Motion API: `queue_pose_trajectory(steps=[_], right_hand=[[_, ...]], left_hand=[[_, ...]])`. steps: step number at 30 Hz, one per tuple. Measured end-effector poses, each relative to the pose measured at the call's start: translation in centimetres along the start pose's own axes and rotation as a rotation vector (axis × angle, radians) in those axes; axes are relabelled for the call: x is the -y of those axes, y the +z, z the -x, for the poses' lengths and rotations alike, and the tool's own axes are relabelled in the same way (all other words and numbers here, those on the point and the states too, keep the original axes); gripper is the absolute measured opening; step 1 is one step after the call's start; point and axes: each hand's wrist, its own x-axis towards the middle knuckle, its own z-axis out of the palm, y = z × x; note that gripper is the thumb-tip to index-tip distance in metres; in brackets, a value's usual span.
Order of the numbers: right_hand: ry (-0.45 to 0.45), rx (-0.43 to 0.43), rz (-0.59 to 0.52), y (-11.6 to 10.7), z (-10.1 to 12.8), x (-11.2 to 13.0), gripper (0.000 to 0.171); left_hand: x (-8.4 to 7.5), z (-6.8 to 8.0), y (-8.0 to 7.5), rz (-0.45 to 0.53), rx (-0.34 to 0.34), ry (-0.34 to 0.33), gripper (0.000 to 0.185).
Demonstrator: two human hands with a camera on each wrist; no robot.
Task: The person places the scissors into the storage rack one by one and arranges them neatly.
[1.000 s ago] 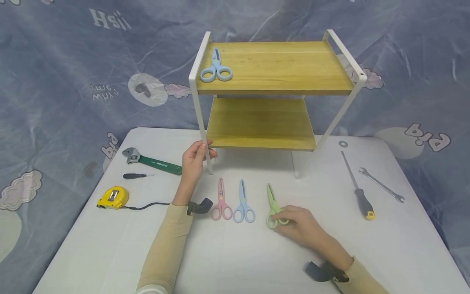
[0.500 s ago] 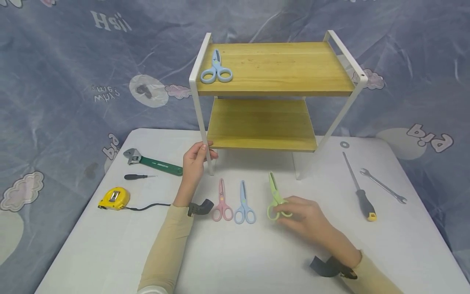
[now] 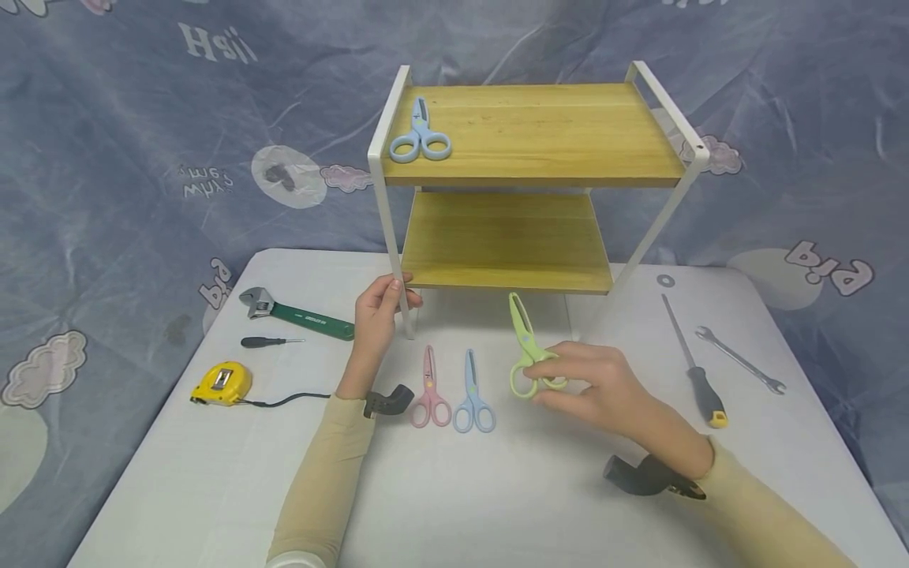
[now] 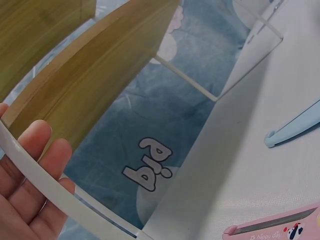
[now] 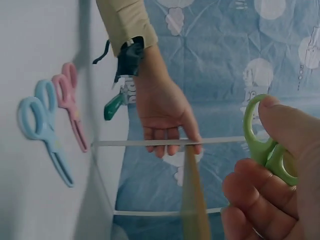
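Green scissors are pinched at the handle loops by my right hand, raised above the table with the blades pointing toward the shelf. In the right wrist view, thumb and fingers hold the green loops. My left hand grips the white front left leg of the two-tier wooden shelf, near the lower board; the left wrist view shows the fingers curled round the leg. Pink scissors and blue scissors lie side by side on the table between the hands. Other blue scissors rest on the top board's left end.
At left lie an adjustable wrench, a small screwdriver and a yellow tape measure. On the right are a washer, a long screwdriver and a spanner. A patterned blue cloth hangs behind the table.
My right hand has lifted the green scissors off the table and carried them forward toward the shelf. The left hand has stayed on the leg.
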Motion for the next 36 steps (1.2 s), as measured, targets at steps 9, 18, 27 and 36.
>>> queue_pose_trajectory(steps=[9,18,27,36], right_hand=[[-0.022,-0.02,-0.063,-1.6,-4.8,0.7,0.031],[0.025,-0.024,-0.098,-3.2,-8.4,1.3,0.041],[0.119,-0.012,-0.235,-4.8,-12.4,2.1,0.029],[0.217,-0.02,-0.535,-6.0,-13.9,3.1,0.025]], left_hand=[[-0.1,0.1,-0.1,0.01,-0.004,0.001,0.029],[-0.1,0.3,-0.1,0.003,-0.004,-0.027,0.029],[-0.2,0.3,0.0,-0.007,-0.01,-0.028,0.028],[-0.4,0.2,0.1,-0.001,-0.008,-0.039,0.028]])
